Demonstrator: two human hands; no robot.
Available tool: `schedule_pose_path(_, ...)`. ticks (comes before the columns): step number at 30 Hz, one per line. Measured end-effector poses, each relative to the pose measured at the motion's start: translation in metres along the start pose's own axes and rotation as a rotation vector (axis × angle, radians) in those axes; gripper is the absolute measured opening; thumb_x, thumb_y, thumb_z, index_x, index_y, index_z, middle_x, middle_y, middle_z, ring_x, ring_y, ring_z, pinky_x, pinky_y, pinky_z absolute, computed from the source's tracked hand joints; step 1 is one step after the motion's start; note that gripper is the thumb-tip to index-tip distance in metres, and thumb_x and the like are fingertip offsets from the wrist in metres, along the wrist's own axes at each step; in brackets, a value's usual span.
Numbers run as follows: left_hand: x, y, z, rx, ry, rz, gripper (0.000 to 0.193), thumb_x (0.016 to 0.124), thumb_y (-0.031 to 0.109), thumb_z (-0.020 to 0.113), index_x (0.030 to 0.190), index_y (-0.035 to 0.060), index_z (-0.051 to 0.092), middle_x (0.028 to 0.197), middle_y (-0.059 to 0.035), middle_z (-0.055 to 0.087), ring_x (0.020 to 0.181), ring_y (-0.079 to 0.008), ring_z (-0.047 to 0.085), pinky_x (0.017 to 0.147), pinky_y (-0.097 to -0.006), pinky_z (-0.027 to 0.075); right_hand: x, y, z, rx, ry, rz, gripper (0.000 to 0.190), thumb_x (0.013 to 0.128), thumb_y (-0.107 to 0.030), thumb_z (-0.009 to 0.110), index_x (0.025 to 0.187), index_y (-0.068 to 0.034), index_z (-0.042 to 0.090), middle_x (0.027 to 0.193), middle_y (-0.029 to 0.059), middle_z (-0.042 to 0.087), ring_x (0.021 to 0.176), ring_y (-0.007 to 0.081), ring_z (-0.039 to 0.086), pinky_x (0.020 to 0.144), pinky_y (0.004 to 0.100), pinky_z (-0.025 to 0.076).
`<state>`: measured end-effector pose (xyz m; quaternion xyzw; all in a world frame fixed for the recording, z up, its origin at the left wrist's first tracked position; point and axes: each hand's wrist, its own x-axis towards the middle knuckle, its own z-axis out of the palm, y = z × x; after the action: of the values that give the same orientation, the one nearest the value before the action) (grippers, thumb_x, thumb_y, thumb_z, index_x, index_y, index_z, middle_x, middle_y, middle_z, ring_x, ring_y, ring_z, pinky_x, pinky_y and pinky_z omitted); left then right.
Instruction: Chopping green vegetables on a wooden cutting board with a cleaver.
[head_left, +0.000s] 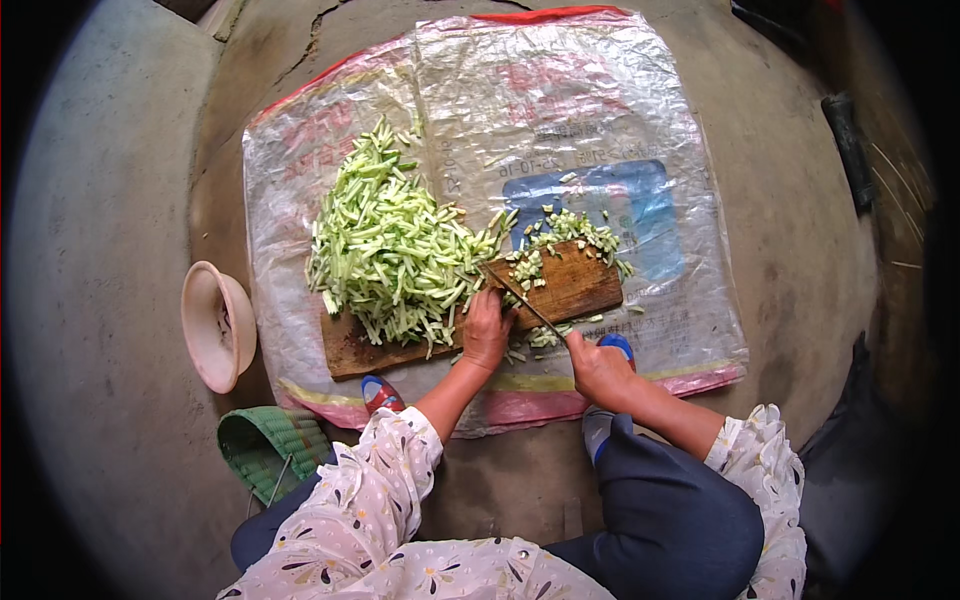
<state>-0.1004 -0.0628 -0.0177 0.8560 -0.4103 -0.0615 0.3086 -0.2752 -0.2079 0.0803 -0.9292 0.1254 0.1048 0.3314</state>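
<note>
My right hand (604, 371) is closed around the handle end of a kitchen knife (534, 306). The blade slants up and left across a wooden cutting board (574, 289). Just left of the blade, my left hand (486, 330) has its fingers curled down on pale green vegetable strips, whose ends are mostly hidden beneath it. A large heap of cut vegetable strips (397, 240) covers the board's left half and spills past its far edge. Small diced vegetable pieces (581, 229) lie right of the knife, at the board's far edge and beyond.
Under the board lies a flattened woven plastic sack (465, 97) with print on it. To the left, a pinkish basin (217, 326) rests tilted on the concrete floor (127, 225). A green woven basket (274, 446) is beside my left leg. My shoes (381, 394) touch the sack's near edge.
</note>
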Motion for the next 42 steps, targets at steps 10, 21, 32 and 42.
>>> schedule_pose_path(10, -0.001, -0.006, -0.001, 0.047, -0.049, 0.020, 0.039, 0.070, 0.004, 0.073, 0.106, -0.0004, 0.056, 0.110, -0.0209, 0.060, 0.101, -0.0390, 0.057, 0.089, -0.0439, 0.048, 0.028, 0.009, 0.036, 0.015, -0.024, 0.042, 0.023, 0.081, 0.001, 0.049, 0.101, 0.003, 0.039, 0.073, 0.0263, 0.063, 0.066, 0.0458, 0.064, 0.056, 0.0534, 0.050)
schedule_pose_path(21, -0.004, -0.004, -0.004, -0.005, 0.014, 0.015, 0.042, 0.077, 0.007, 0.074, 0.115, 0.0036, 0.057, 0.108, -0.0148, 0.063, 0.099, -0.0341, 0.061, 0.085, -0.0399, 0.050, 0.024, 0.026, 0.017, -0.004, 0.161, 0.042, 0.027, 0.075, 0.005, 0.052, 0.099, 0.001, 0.038, 0.070, 0.0247, 0.061, 0.062, 0.0452, 0.062, 0.054, 0.0533, 0.050)
schedule_pose_path(32, 0.028, 0.002, 0.007, -0.062, -0.046, 0.075, 0.037, 0.078, 0.009, 0.073, 0.110, 0.0001, 0.056, 0.104, -0.0174, 0.061, 0.097, -0.0370, 0.059, 0.083, -0.0415, 0.050, 0.016, 0.015, 0.005, 0.062, 0.229, 0.054, 0.018, 0.089, -0.005, 0.052, 0.099, -0.001, 0.037, 0.059, 0.0232, 0.057, 0.058, 0.0452, 0.060, 0.050, 0.0554, 0.045)
schedule_pose_path(42, 0.018, -0.004, 0.002, -0.013, -0.035, 0.075, 0.037, 0.073, -0.002, 0.066, 0.108, 0.0008, 0.055, 0.108, -0.0182, 0.057, 0.101, -0.0382, 0.057, 0.085, -0.0423, 0.050, 0.009, 0.011, 0.005, -0.006, 0.043, 0.044, 0.025, 0.078, 0.003, 0.050, 0.099, 0.002, 0.038, 0.070, 0.0265, 0.062, 0.060, 0.0457, 0.062, 0.053, 0.0541, 0.049)
